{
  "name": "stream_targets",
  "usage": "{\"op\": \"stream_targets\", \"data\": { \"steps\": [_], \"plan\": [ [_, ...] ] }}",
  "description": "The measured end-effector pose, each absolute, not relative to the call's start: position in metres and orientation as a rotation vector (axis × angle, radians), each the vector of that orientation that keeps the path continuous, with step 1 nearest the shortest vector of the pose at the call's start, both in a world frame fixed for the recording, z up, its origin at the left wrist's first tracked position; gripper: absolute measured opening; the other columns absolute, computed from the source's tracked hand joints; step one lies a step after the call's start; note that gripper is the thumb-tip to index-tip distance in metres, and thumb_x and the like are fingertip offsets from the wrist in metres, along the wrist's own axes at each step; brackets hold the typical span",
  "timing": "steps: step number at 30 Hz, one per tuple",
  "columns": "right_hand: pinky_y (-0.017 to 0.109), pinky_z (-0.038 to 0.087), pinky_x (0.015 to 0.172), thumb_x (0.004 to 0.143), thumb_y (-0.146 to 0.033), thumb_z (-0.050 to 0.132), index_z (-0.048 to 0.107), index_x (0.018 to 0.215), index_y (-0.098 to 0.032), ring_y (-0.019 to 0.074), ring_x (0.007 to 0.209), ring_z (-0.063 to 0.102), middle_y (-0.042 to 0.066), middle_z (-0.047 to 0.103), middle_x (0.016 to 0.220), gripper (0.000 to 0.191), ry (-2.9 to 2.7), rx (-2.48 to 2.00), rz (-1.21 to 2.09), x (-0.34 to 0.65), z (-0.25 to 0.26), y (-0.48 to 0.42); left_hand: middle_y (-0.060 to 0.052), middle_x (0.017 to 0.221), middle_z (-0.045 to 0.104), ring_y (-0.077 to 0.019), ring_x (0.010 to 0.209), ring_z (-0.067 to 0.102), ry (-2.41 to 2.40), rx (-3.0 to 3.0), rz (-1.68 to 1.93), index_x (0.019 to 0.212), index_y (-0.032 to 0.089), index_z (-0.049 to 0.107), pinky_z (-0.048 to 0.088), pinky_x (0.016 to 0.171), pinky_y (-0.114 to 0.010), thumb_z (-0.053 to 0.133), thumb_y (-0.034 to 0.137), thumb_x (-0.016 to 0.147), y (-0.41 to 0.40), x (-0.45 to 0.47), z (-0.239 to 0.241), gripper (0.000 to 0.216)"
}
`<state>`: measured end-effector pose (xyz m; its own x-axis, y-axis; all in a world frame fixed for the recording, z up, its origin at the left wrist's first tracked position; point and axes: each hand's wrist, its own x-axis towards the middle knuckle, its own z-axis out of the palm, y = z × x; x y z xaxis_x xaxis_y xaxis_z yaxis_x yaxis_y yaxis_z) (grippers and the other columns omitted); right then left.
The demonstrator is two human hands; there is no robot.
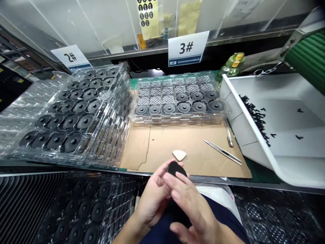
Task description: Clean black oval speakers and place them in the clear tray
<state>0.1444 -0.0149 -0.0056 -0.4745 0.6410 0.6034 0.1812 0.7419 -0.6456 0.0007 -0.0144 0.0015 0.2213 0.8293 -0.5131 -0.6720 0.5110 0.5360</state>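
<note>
While the left hand [152, 200] and the right hand [194, 211] hold a small black pad [175, 168] between them, the pad sits just above the near edge of a brown cardboard sheet [162, 145]. The pad is dull and looks soft, and it has a fat, round triangle shape. The left fingers curl up behind it, and the right fingers lie across its front. Just past it, a cream pad [179, 155] of the same shape lies flat on the cardboard. Long steel tweezers [223, 152] and a thin metal tool [229, 133] lie on the cardboard too. Behind them is a clear plastic tray [177, 117] with bumpy cups. Its front rows hold round black discs, and its back rows hold gray mesh squares. More clear trays of black discs [76, 117] are piled to the left. On the right, a white plastic bin [243, 118] holds many small black bits [255, 117].
</note>
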Motion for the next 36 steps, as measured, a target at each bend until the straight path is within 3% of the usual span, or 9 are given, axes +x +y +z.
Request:
{"op": "stream_targets", "data": {
  "steps": [4,9,11,16,20,23,28,31,36],
  "plan": [
    [0.04,0.049,0.099,0.091,-0.012,0.038,0.025,0.143,-0.023,0.0197,0.116,0.058,0.008,0.06,0.127,0.055,-1.709,-0.803,0.887,0.156,-0.016,-0.03,-0.008,0.125,0.061,-0.0244,0.104,0.063,0.819,0.235,1.119,0.115,0.026,0.063,0.052,0.085,-0.03,0.081,0.03,0.062,-0.016,-0.006,0.002,0.056],
    [0.05,0.039,0.107,0.089,-0.016,0.043,0.016,0.147,-0.02,0.0271,0.131,0.041,0.009,0.03,0.151,0.063,-1.781,-0.699,0.795,0.15,-0.014,-0.021,-0.009,0.126,0.061,-0.0212,0.111,0.059,0.818,0.248,1.101,0.115,0.025,0.063,0.05,0.084,-0.023,0.082,0.028,0.062,-0.018,-0.005,0.002,0.057],
    [0.051,0.039,0.106,0.091,-0.02,0.043,0.014,0.147,-0.018,0.0281,0.133,0.039,0.01,0.025,0.153,0.063,-1.898,-0.583,0.685,0.143,-0.01,-0.016,-0.009,0.127,0.06,-0.0236,0.112,0.058,0.8,0.25,1.076,0.116,0.024,0.063,0.05,0.087,-0.026,0.081,0.031,0.063,-0.019,-0.003,0.003,0.056],
    [0.049,0.048,0.098,0.089,-0.011,0.041,0.026,0.143,-0.025,0.0214,0.108,0.063,0.009,0.058,0.127,0.057,-1.763,-0.668,0.735,0.148,-0.014,-0.027,-0.008,0.129,0.058,-0.0249,0.108,0.062,0.757,0.246,1.113,0.117,0.026,0.061,0.05,0.09,-0.032,0.079,0.03,0.065,-0.019,-0.008,0.005,0.055],
    [0.039,0.058,0.082,0.089,-0.01,0.041,0.039,0.135,-0.028,0.0174,0.086,0.07,0.008,0.063,0.118,0.049,-1.409,-0.966,0.876,0.161,-0.028,-0.035,-0.007,0.126,0.06,-0.0237,0.106,0.062,0.719,0.21,1.13,0.116,0.026,0.061,0.049,0.09,-0.03,0.079,0.028,0.067,-0.018,-0.013,0.006,0.053],
    [0.037,0.056,0.084,0.089,-0.011,0.043,0.036,0.138,-0.026,0.0192,0.099,0.066,0.009,0.062,0.12,0.052,-1.394,-1.072,0.891,0.167,-0.031,-0.03,-0.006,0.125,0.061,-0.0236,0.105,0.063,0.67,0.208,1.104,0.116,0.026,0.062,0.049,0.089,-0.03,0.077,0.028,0.069,-0.018,-0.011,0.007,0.05],
    [0.046,0.035,0.109,0.09,-0.023,0.045,0.019,0.146,-0.023,0.022,0.128,0.046,0.008,0.057,0.13,0.062,-1.905,-0.745,0.769,0.164,-0.012,-0.001,-0.006,0.117,0.066,-0.0204,0.105,0.062,0.631,0.228,0.973,0.117,0.025,0.062,0.048,0.088,-0.026,0.073,0.033,0.073,-0.018,-0.007,0.007,0.047],
    [0.045,0.035,0.109,0.094,-0.035,0.04,0.021,0.145,-0.021,0.0204,0.128,0.046,0.009,0.058,0.129,0.056,-2.112,-0.62,0.73,0.16,-0.007,0.013,-0.006,0.112,0.068,-0.0181,0.105,0.062,0.638,0.228,0.947,0.113,0.023,0.065,0.048,0.086,-0.023,0.073,0.037,0.072,-0.019,-0.009,0.005,0.044],
    [0.047,0.038,0.106,0.096,-0.037,0.032,0.018,0.146,-0.018,0.0228,0.13,0.044,0.014,0.051,0.136,0.055,-1.92,-1.005,0.761,0.156,-0.013,0.013,-0.006,0.122,0.064,-0.0213,0.1,0.065,0.669,0.211,0.948,0.118,0.025,0.062,0.049,0.083,-0.026,0.074,0.038,0.071,-0.02,-0.012,0.0,0.05]
  ]
}}
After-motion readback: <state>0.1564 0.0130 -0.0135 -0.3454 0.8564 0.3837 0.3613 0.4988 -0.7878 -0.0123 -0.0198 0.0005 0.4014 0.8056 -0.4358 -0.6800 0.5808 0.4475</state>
